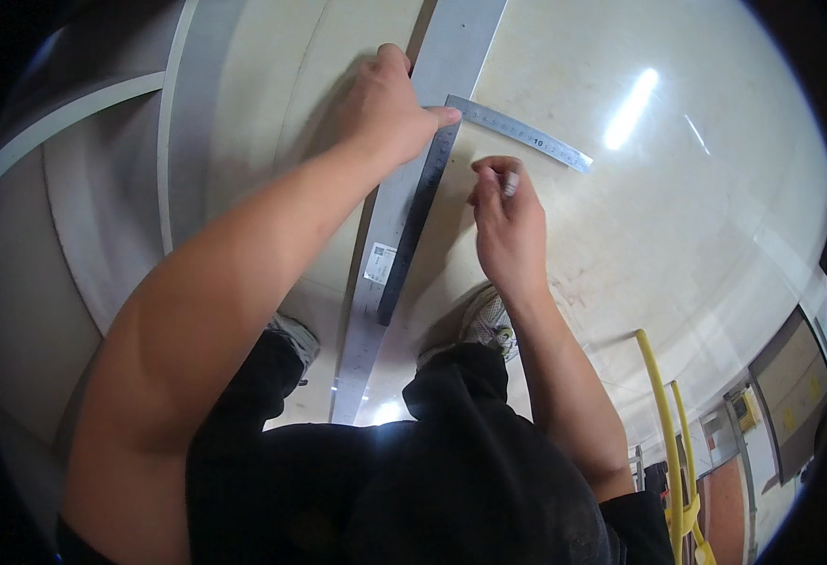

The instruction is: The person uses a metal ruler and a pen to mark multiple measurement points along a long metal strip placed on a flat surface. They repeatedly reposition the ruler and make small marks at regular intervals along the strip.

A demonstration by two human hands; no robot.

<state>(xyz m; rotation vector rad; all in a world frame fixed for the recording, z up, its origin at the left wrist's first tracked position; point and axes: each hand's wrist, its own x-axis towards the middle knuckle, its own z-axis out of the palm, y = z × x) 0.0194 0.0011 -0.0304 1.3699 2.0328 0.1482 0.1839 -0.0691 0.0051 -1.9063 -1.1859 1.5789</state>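
Note:
A long grey metal bar (pixel 462 42) runs from the top of the view down between my feet. An L-shaped steel square (pixel 519 131) lies at it, its dark long leg along the bar and its marked short leg sticking out to the right. My left hand (pixel 381 111) grips across the bar, its thumb pressed on the corner of the square. Below the short leg, apart from it, is my right hand (pixel 510 231) with its fingers curled into a pinch. A pale band shows on one finger; whatever the fingertips hold cannot be made out.
A white label (pixel 380 263) sticks to the bar. Grey panels with a pale frame (pixel 164 160) stand at left. Yellow tubular rails (pixel 660 414) rise at lower right. My shoes (pixel 489 320) stand either side of the bar on the glossy pale floor (pixel 696 226).

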